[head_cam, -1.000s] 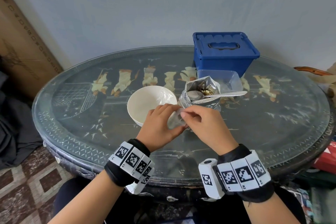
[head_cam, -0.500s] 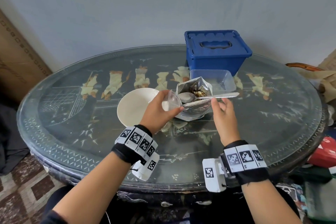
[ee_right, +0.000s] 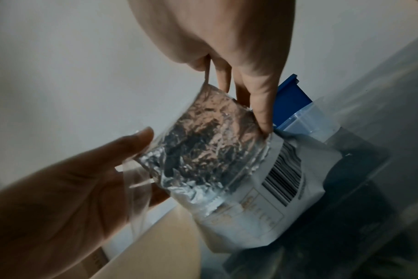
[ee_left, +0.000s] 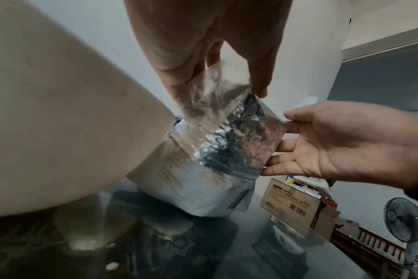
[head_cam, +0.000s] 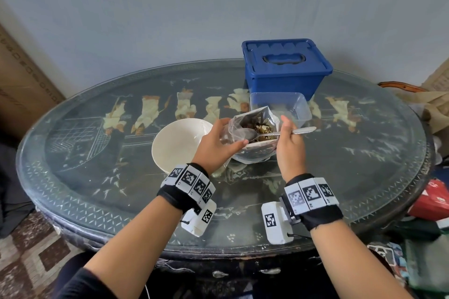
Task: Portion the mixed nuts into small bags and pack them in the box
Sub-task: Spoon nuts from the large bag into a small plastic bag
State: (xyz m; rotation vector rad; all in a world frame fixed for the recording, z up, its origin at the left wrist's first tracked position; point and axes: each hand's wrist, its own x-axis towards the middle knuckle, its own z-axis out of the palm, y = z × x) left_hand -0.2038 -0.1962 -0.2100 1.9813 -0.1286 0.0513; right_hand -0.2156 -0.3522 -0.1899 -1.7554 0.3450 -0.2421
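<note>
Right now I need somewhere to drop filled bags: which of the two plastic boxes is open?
The clear, lidless plastic box just behind the foil nut pouch; the blue plastic box behind it has its lid on.

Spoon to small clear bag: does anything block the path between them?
Nothing visible does. The spoon, held by the right hand, lies across the open nut pouch; the left hand holds the small clear bag right beside the pouch.

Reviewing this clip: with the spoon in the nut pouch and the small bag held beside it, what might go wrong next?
1. The small clear bag hangs limp from the left hand; its mouth looks narrow, so nuts may miss it.
2. The right hand holds the spoon inside the foil pouch, which nothing steadies; lifting could tip it.
3. The blue box is still lidded.
</note>
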